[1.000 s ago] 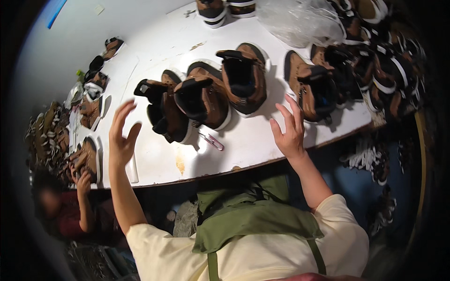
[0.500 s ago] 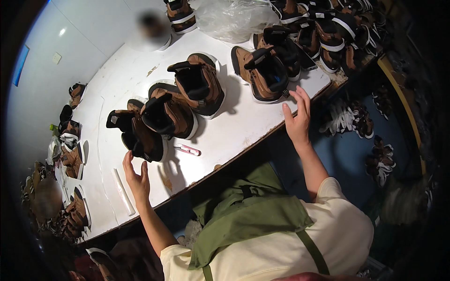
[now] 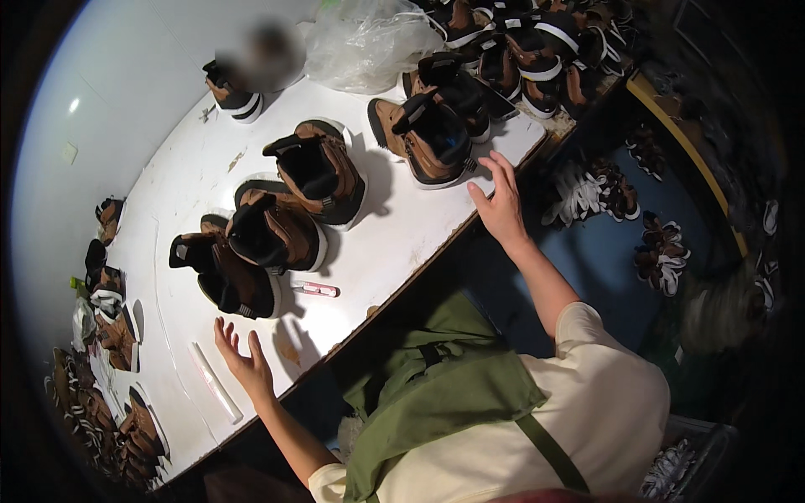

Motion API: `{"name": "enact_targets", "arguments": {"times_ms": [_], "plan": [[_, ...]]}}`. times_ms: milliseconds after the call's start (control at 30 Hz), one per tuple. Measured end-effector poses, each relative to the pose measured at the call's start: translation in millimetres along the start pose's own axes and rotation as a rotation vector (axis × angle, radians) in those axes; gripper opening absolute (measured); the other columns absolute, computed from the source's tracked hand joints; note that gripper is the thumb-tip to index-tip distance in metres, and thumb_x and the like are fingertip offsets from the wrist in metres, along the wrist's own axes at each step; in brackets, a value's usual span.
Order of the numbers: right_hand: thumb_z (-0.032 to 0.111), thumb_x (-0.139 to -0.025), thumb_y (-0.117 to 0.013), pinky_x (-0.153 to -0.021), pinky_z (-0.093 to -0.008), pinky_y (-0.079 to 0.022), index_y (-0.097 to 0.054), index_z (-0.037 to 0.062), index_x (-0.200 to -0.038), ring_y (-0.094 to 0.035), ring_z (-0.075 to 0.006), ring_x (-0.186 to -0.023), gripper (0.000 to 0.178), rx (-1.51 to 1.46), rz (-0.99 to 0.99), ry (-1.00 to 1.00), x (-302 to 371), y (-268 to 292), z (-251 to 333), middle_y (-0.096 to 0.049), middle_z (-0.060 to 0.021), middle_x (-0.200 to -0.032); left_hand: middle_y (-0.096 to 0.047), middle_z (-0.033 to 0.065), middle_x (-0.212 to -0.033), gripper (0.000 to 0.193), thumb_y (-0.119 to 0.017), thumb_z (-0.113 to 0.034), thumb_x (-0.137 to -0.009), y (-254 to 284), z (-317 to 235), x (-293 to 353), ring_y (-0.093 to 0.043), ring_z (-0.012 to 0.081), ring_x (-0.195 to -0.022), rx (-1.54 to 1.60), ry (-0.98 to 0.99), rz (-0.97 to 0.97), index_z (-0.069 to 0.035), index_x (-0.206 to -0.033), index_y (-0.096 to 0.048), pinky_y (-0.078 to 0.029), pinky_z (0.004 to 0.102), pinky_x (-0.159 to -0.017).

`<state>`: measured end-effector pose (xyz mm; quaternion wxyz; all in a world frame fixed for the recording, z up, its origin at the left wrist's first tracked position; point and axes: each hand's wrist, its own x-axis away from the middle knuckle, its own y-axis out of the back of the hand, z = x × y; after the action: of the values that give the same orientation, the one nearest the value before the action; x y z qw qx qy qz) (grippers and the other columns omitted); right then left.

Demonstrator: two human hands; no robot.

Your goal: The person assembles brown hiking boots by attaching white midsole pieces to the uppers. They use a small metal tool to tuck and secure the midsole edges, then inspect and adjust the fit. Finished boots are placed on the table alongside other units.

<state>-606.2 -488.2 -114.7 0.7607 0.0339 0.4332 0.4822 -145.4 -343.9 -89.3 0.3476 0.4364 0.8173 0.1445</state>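
Observation:
Several brown-and-black high-top shoes with pale soles stand on the white table. My left hand (image 3: 245, 362) is open, fingers spread, just short of the nearest left shoe (image 3: 239, 277), with a gap between them. Behind that one stand a second shoe (image 3: 281, 235) and a third shoe (image 3: 327, 172). My right hand (image 3: 503, 205) is open too, its fingertips close to the heel of a shoe (image 3: 438, 147) at the table's right; whether they touch cannot be told. A small red-and-white cutter (image 3: 315, 288) lies near the left shoe. Neither hand holds anything.
A white stick (image 3: 215, 386) lies left of my left hand. A crumpled clear plastic bag (image 3: 369, 46) and a heap of shoes (image 3: 537, 50) sit at the back. More shoes (image 3: 117, 339) line the far left side. Table front edge (image 3: 402, 283) runs diagonally before me.
The whole view has shifted, so the table sits lower and further left in it. My left hand has drawn slightly away from the left shoe. The shoes have not visibly moved on the table.

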Motion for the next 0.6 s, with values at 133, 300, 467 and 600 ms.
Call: {"name": "enact_targets", "arguments": {"times_ms": [133,300,467,600], "plan": [[0.015,-0.084,-0.066,-0.101,-0.0429,-0.04,-0.049,0.0021,-0.125,-0.044,-0.0415,-0.123,0.046,0.0,0.054,0.003,-2.5,-0.1,1.2,-0.04,-0.0234,-0.136,-0.044,0.0152,-0.14,0.058,-0.061,-0.005,-0.09,5.1,-1.8,1.6,-0.049,0.0296,-0.122,-0.062,-0.014,0.021,-0.006,-0.142,-0.037,-0.04,0.0423,-0.102],[0.013,-0.083,-0.068,-0.1,-0.0434,-0.04,-0.047,0.0023,-0.126,-0.044,-0.0426,-0.122,0.049,-0.006,0.082,0.036,-3.5,-1.9,6.6,-0.038,-0.0235,-0.137,-0.041,0.0136,-0.143,0.057,-0.061,-0.009,-0.092,8.1,6.5,11.8,-0.047,0.0299,-0.124,-0.067,0.022,0.072,-0.007,-0.143,-0.037,-0.039,0.0442,-0.103],[0.011,-0.081,-0.069,-0.1,-0.0435,-0.041,-0.047,0.0026,-0.127,-0.045,-0.0429,-0.122,0.052,0.011,0.062,0.046,-8.4,-1.9,3.4,-0.038,-0.0235,-0.138,-0.041,0.0136,-0.143,0.057,-0.061,-0.008,-0.091,10.0,4.7,14.6,-0.047,0.0291,-0.124,-0.066,0.019,0.082,-0.007,-0.143,-0.037,-0.04,0.0435,-0.103],[0.012,-0.082,-0.069,-0.1,-0.043,-0.041,-0.047,0.0021,-0.128,-0.045,-0.0416,-0.123,0.051,0.041,0.057,0.073,-16.7,-0.2,2.2,-0.037,-0.0231,-0.139,-0.042,0.0134,-0.142,0.057,-0.061,-0.007,-0.091,11.2,3.2,16.1,-0.047,0.0291,-0.124,-0.073,0.004,0.075,-0.007,-0.143,-0.037,-0.04,0.0431,-0.103]]}}
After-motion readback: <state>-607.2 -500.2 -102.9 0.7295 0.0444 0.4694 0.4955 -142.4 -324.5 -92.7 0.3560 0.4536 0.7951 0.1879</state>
